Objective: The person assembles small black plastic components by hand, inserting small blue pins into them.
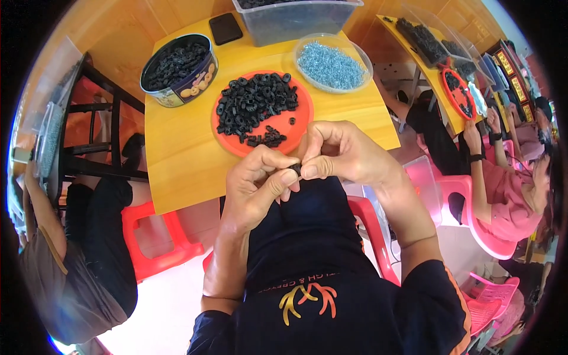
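Observation:
Between my hands, just in front of the table edge, is a small black part (295, 169), mostly covered by the fingertips. My left hand (258, 183) pinches it between thumb and forefinger. From the other side my right hand (335, 153) meets it, thumb and forefinger pressed together; whether a second tiny piece is in that pinch is hidden. Just beyond my hands lies a round red tray (305, 100). A heap of small black ring-shaped parts (254, 103) covers much of it, with a smaller cluster of black pieces (267, 137) at its near side.
On the yellow table (177, 154) stand a round tin (186, 89) of black parts, a clear tub (331, 65) of small silvery pieces, a grey plastic bin (296, 23) and a dark phone (225, 29). People sit on both sides; a red stool (160, 248) is at the left.

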Demonstrator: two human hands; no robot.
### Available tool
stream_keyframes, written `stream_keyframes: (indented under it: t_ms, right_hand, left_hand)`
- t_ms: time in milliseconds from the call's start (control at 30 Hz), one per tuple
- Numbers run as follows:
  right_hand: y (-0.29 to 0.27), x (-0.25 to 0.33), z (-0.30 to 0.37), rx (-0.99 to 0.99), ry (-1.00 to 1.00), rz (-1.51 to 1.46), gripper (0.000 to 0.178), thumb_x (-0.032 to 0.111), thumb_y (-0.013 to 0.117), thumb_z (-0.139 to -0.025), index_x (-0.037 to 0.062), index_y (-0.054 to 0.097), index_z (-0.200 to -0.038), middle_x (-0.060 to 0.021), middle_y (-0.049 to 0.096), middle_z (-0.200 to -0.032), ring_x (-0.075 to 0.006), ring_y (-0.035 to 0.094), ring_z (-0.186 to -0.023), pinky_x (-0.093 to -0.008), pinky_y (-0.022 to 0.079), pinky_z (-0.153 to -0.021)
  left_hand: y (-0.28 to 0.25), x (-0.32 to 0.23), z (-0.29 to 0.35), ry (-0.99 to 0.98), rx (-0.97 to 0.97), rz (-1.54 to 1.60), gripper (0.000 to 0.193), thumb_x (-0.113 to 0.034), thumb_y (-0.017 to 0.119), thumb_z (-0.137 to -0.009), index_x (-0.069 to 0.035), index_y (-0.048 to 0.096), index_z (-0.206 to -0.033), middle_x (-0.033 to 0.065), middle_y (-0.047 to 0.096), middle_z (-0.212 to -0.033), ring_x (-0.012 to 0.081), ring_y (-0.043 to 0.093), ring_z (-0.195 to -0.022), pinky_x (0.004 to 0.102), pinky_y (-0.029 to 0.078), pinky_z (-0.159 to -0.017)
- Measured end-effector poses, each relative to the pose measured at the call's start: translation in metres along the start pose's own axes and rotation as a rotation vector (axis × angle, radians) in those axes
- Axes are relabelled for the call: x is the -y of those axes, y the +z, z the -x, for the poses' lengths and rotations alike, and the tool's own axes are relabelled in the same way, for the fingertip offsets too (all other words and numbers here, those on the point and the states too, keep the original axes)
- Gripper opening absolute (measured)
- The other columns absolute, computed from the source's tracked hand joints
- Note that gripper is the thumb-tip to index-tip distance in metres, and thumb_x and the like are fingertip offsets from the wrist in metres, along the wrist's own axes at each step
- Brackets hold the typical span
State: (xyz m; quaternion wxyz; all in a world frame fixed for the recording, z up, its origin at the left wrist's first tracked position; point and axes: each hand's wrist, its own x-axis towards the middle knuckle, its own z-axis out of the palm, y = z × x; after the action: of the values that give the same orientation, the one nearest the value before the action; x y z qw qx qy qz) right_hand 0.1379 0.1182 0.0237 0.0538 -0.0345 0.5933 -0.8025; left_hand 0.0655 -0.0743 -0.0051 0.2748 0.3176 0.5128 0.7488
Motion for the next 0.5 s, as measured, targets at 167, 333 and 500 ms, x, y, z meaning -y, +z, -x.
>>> stream_keyframes:
  t_ms: [167, 333, 500]
  right_hand:
    - [-0.001, 0.003, -0.007, 0.047, 0.065, 0.155, 0.022, 0.013, 0.077, -0.082, 0.0044, 0.057, -0.083, -0.0019, 0.064, -0.080, -0.0069, 0.058, -0.073, -0.0216, 0.046, -0.066]
    - [-0.004, 0.000, -0.012, -0.044, 0.020, 0.144, 0.019, 0.021, 0.068, -0.091, 0.0041, 0.058, -0.090, -0.0013, 0.063, -0.081, -0.0061, 0.058, -0.074, -0.0212, 0.048, -0.069]
    - [-0.012, -0.008, -0.009, -0.228, -0.106, 0.325, 0.030, 0.031, 0.053, -0.100, 0.0027, 0.057, -0.088, -0.0018, 0.060, -0.078, -0.0081, 0.057, -0.070, -0.0237, 0.047, -0.065]
  left_hand:
    - [-0.004, 0.004, -0.002, -0.010, 0.005, -0.037, 0.011, -0.008, 0.061, -0.094, -0.001, 0.058, -0.100, 0.0069, 0.064, -0.075, 0.0072, 0.055, -0.059, 0.0194, 0.043, -0.051]
    - [-0.002, 0.016, -0.010, 0.011, -0.080, 0.019, 0.013, -0.008, 0.059, -0.095, -0.001, 0.055, -0.105, 0.0084, 0.064, -0.080, 0.0094, 0.058, -0.064, 0.0214, 0.046, -0.057]
    - [-0.006, 0.010, -0.012, 0.012, -0.108, 0.013, 0.013, -0.008, 0.059, -0.095, -0.001, 0.055, -0.105, 0.0079, 0.064, -0.081, 0.0092, 0.057, -0.064, 0.0213, 0.046, -0.059]
